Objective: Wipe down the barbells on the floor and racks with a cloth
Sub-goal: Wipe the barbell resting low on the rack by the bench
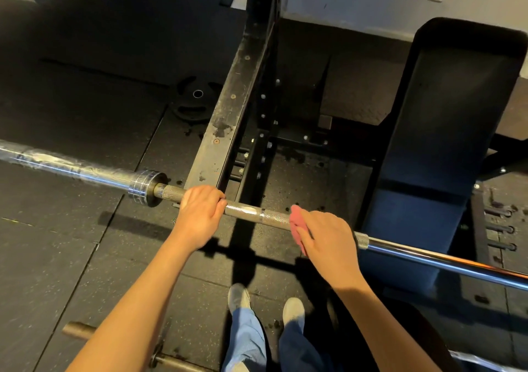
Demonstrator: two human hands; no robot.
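Observation:
A steel barbell (251, 211) runs across the view at about waist height, from its chrome sleeve at the far left to the right edge. My left hand (200, 214) grips the knurled shaft just right of the sleeve collar (145, 186). My right hand (328, 243) holds a pink cloth (297, 223) wrapped against the shaft further right, fingers curled over it. Most of the cloth is hidden under that hand.
A black rack frame (228, 108) rises behind the bar. A padded bench (445, 131) stands at the right. A weight plate (194, 100) lies on the rubber floor behind. Another bar's end (80, 330) lies on the floor near my feet (265, 303).

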